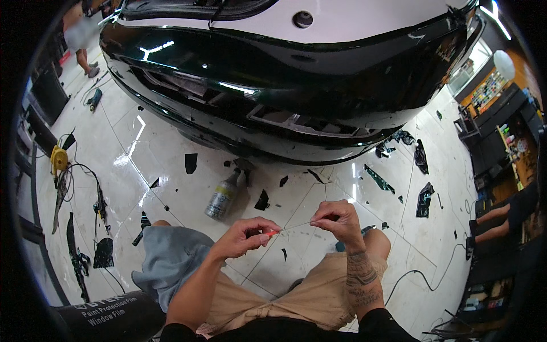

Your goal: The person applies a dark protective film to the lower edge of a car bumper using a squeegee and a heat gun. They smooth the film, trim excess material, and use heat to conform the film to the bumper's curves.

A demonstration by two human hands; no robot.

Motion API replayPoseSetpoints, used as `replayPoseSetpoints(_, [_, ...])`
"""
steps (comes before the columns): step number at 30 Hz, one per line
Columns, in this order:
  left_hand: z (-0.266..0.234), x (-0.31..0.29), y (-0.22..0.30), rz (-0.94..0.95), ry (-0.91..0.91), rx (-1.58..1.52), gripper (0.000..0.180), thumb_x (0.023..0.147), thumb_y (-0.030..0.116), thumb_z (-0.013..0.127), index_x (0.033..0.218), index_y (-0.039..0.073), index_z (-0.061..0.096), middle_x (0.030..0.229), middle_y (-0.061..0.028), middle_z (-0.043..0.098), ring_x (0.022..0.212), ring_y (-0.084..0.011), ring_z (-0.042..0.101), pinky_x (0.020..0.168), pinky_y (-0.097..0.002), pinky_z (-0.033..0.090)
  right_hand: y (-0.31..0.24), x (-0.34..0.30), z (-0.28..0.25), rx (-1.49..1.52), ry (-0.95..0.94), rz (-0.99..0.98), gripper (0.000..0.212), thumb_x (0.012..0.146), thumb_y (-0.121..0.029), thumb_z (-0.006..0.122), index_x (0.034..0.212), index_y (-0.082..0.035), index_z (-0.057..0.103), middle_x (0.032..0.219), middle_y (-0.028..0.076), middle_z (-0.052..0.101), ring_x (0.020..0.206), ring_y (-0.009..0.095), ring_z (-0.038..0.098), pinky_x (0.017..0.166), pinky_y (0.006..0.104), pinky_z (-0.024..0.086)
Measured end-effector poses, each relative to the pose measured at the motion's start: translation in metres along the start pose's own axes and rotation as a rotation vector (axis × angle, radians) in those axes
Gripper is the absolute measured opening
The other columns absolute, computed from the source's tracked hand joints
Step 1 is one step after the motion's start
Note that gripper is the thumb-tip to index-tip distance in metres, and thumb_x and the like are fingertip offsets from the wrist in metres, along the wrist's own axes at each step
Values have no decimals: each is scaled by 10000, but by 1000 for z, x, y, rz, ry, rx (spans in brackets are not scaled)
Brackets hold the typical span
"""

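My left hand (246,236) is closed in a pinch on a small orange-red piece (272,233), whose kind I cannot make out. From there a thin string (295,226) stretches across to my right hand (336,220). The right thumb and fingers pinch the string's other end. Both hands are held above my knees, in front of a car's glossy dark green front bumper (273,80). On the tiled floor beyond my left hand stands a grey spray bottle (221,199) with a dark trigger head. A grey-blue cloth (171,259) drapes over my left thigh.
Dark film scraps (424,199) litter the floor. Left lie a yellow corded tool (58,158), cables and a blue tool (96,100). A black roll (108,316) is at lower left. One person's legs (84,60) show far left, another's (494,219) at right, near shelves.
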State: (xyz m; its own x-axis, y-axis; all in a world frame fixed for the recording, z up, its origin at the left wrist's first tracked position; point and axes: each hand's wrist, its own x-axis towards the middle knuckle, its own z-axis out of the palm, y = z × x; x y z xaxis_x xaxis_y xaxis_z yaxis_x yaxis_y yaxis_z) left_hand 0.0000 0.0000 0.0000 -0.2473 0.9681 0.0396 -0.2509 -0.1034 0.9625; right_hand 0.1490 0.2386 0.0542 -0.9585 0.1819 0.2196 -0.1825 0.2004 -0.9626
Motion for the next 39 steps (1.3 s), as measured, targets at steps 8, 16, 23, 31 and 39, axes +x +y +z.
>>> replayPoseSetpoints(8, [5,-6,11,90,30,-4,307,916,104,613,1217,48,607,852,10,558,692,-53,476,576,-198,392,-42,-10,3,-337,26,-239,115,737,38,713,816,-46,698,662,44,626,537,117,576,465,231,410])
replayPoseSetpoints(16, [-2,-8,-1,75,68,-302,354,955,170,542,1288,50,538,762,-1,481,569,-58,374,487,-196,293,-94,-10,21,-465,54,-644,196,679,48,697,842,-61,689,552,36,555,426,155,520,385,274,370])
replayPoseSetpoints(23, [0,-7,6,43,145,-379,296,934,203,507,1201,80,537,699,-35,477,488,-65,330,425,-205,268,-181,8,27,-63,-428,-1099,40,708,-25,699,739,-26,674,610,25,618,440,161,519,401,264,368])
replayPoseSetpoints(31, [16,-4,5,-29,275,-265,377,951,196,472,1271,9,545,622,-25,523,504,-63,412,437,-203,301,-227,3,54,61,-138,-1330,136,745,38,735,786,-62,652,522,-11,477,379,45,305,414,246,146])
replayPoseSetpoints(39, [40,-11,-11,69,391,-315,355,996,356,484,898,28,576,598,-30,483,523,-96,416,463,-233,302,-218,12,23,261,-170,-1391,133,747,21,737,785,-71,649,527,-14,469,378,39,309,416,242,142])
